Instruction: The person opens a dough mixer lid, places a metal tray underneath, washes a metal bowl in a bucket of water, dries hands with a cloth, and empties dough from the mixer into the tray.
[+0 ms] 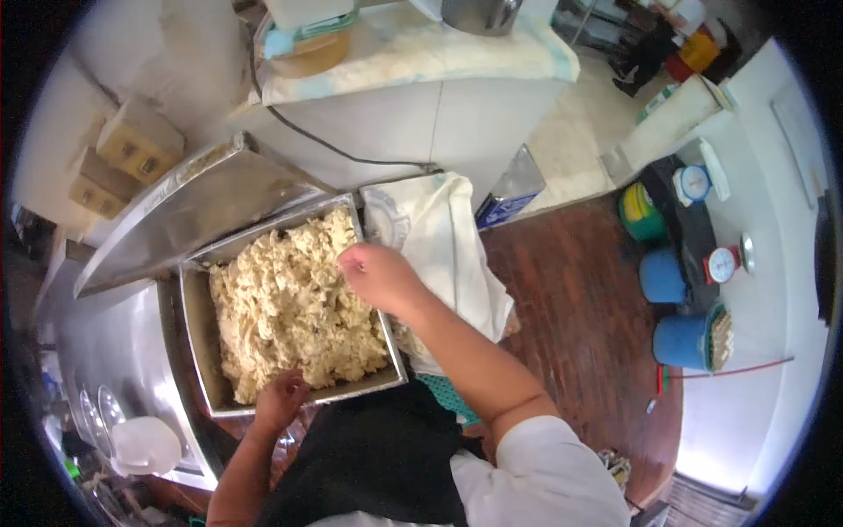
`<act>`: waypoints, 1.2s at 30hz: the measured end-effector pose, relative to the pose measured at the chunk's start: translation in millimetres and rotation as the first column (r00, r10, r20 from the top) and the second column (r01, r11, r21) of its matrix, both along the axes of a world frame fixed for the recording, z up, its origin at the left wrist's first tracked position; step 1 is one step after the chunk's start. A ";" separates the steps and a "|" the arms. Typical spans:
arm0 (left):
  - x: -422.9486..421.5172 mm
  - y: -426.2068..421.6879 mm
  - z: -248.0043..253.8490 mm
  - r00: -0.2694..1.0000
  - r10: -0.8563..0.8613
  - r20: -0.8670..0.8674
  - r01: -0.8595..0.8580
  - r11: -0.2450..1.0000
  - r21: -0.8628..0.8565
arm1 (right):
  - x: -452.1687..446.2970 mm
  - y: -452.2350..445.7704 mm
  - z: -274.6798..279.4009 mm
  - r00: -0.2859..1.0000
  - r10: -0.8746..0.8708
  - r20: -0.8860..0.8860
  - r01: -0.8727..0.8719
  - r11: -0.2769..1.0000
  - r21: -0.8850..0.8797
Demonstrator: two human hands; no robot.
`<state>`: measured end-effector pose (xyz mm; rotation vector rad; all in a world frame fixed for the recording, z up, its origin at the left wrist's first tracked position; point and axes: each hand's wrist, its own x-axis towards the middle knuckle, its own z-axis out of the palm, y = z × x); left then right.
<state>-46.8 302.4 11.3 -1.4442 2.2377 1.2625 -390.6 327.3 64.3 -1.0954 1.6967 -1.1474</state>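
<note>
A: Right side?
B: Blue scale (695, 184), red scale (722, 264), both dial type. Two blue buckets (678, 341) near them, green-and-yellow tub (642, 212) too.
A: Floor?
B: Reddish-brown floor (575, 281). Metal tin (516, 187), blue label (509, 208), beside white bench (487, 114).
A: Top?
B: Steel pot (481, 16) on cloth (395, 54) over that bench, dark cable (334, 151) along its front. Person (654, 44) far back.

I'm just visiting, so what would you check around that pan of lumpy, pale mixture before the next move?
1. Mixture heaped between the pan's walls: ok.
2. Right hand at the mixture, by the pan's right side: ok.
3. Left hand at the pan's near edge: ok.
4. Fingers free of anything held: cannot tell; both hands are curled.
5. White cloth off the mixture: ok, it lies beside the pan.
6. Pan firmly supported: cannot tell; its underside is hidden.
</note>
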 end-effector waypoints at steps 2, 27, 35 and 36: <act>-8.0 2.1 14.9 0.999 0.040 -0.027 -0.041 0.999 -0.022 | -5.2 1.7 -1.9 0.912 -0.162 -0.377 0.154 0.987 -0.052; -4.4 13.4 5.1 0.984 0.094 0.153 -0.039 0.943 -0.329 | -12.0 20.3 -45.9 0.982 -0.153 0.115 0.148 0.988 0.051; -15.6 12.2 16.7 0.965 0.122 0.232 -0.059 0.964 -0.260 | -33.2 -18.0 -41.9 0.914 -0.262 -0.310 0.248 0.965 -0.085; -15.1 12.8 15.8 0.965 0.133 0.226 -0.071 0.962 -0.265 | -52.3 -25.0 -55.0 0.884 -0.229 -0.407 0.253 0.967 0.005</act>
